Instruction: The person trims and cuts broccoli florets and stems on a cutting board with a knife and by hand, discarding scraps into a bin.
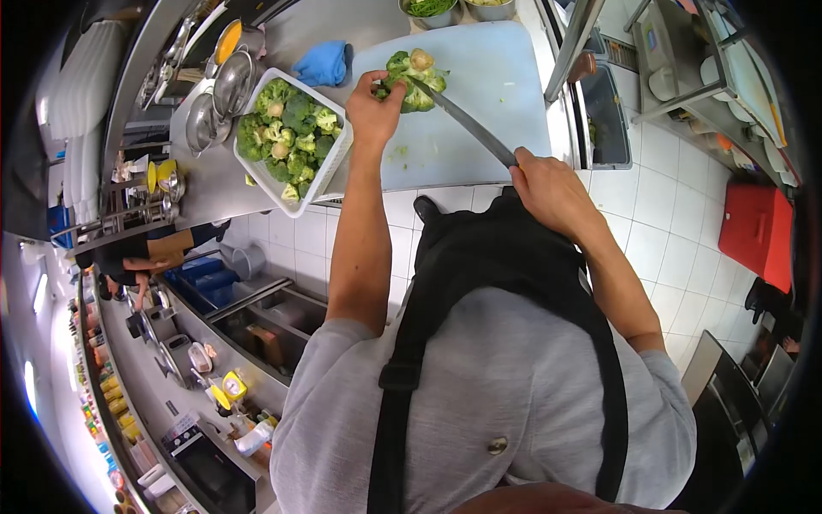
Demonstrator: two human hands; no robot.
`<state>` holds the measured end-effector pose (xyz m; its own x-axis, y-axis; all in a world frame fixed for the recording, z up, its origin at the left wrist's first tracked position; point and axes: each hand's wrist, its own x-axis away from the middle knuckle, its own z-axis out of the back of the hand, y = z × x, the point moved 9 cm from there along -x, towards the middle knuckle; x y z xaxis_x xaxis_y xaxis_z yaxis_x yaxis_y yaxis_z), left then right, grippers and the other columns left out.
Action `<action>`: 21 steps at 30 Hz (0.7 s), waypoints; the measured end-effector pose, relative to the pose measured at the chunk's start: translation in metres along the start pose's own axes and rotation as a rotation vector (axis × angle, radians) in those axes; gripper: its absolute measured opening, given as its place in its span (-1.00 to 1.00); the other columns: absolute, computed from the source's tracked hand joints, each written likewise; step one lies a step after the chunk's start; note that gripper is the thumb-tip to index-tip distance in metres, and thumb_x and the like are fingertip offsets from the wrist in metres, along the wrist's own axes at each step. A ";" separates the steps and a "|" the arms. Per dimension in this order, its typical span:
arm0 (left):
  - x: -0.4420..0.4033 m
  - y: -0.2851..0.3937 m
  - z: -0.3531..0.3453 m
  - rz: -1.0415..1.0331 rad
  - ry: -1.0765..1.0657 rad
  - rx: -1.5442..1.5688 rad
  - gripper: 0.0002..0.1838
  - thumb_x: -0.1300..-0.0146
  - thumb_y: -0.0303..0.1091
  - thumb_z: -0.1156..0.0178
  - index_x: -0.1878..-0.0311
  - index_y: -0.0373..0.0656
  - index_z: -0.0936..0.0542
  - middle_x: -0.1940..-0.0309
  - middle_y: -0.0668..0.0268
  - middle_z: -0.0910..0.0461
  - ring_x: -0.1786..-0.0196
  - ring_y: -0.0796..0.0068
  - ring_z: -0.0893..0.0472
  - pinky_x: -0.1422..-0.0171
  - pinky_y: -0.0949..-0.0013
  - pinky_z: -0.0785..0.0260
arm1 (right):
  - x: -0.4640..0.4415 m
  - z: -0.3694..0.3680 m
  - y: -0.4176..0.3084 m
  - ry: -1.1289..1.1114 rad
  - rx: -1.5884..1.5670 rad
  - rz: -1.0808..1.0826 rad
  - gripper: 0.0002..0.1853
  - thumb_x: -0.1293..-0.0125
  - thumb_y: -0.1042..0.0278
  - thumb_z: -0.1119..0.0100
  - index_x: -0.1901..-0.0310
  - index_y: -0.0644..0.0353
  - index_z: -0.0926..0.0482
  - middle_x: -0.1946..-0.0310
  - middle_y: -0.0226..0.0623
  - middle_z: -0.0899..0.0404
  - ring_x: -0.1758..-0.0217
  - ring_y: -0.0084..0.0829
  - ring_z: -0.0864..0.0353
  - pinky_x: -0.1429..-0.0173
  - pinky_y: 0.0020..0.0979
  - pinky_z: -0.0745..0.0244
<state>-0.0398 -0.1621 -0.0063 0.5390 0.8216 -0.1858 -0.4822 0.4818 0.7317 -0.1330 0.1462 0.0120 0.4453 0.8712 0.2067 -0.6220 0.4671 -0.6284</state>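
Note:
On the pale cutting board (479, 81) lies a broccoli head (418, 79) with a thick cut stem showing. My left hand (375, 104) grips its left side, fingers closed round the edge. My right hand (552, 190) is wrapped round the handle of a long knife (467, 120), whose blade points up and left, its tip at the broccoli. Small green bits lie on the board below. Left of my left forearm, a white basket (328, 171) holds many cut broccoli florets (287, 133).
A blue cloth (321, 63) lies behind the basket. Metal lids (233, 83) and a pot stand to the left. Bowls of green vegetables (428, 7) sit beyond the board. A grey bin (606, 116) is at the right. Another person (141, 261) works at the far left.

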 end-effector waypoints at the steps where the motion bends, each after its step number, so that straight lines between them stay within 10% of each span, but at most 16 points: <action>1: 0.001 0.002 0.001 -0.021 0.014 -0.016 -0.55 -0.18 -0.12 -0.55 -0.04 -0.18 -0.75 0.33 0.20 -0.72 0.39 0.42 -0.65 0.22 0.32 -0.52 | -0.001 0.000 -0.003 0.007 0.019 0.003 -0.75 -0.61 0.28 -0.03 0.08 0.36 -0.49 0.37 0.18 -0.69 0.17 0.24 -0.71 -0.01 0.18 -0.55; 12: 0.021 -0.002 0.005 0.022 0.058 0.687 -0.70 -0.34 -0.58 -0.31 -0.13 -0.30 -0.64 0.07 0.25 -0.73 0.11 0.51 -0.67 0.01 0.40 -0.58 | -0.017 0.014 -0.024 0.018 0.027 0.031 -0.76 -0.61 0.29 -0.05 0.08 0.35 -0.47 0.35 0.15 -0.69 0.16 0.24 -0.70 -0.01 0.19 -0.52; 16: 0.043 -0.018 -0.013 0.471 -0.096 1.423 -0.72 -0.48 -0.44 -0.14 -0.19 -0.29 -0.57 -0.04 0.12 -0.72 -0.05 0.31 -0.73 -0.08 0.26 -0.68 | -0.007 0.030 -0.022 0.006 -0.046 -0.013 -0.76 -0.62 0.26 -0.07 0.09 0.32 -0.46 0.37 0.13 -0.66 0.19 0.24 -0.66 0.05 0.20 -0.45; 21: 0.063 -0.020 -0.027 0.509 -0.227 1.338 -0.68 -0.60 -0.30 -0.12 -0.24 -0.32 -0.53 -0.12 0.00 -0.70 -0.08 0.06 -0.78 -0.11 0.27 -0.73 | -0.006 0.027 -0.022 -0.004 -0.096 0.003 -0.73 -0.63 0.23 -0.10 0.13 0.32 -0.44 0.40 0.15 -0.62 0.26 0.28 -0.62 0.14 0.16 -0.40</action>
<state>-0.0152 -0.1121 -0.0501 0.6660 0.6875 0.2894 0.2747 -0.5867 0.7618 -0.1390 0.1350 0.0449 0.4408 0.8733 0.2075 -0.5588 0.4478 -0.6980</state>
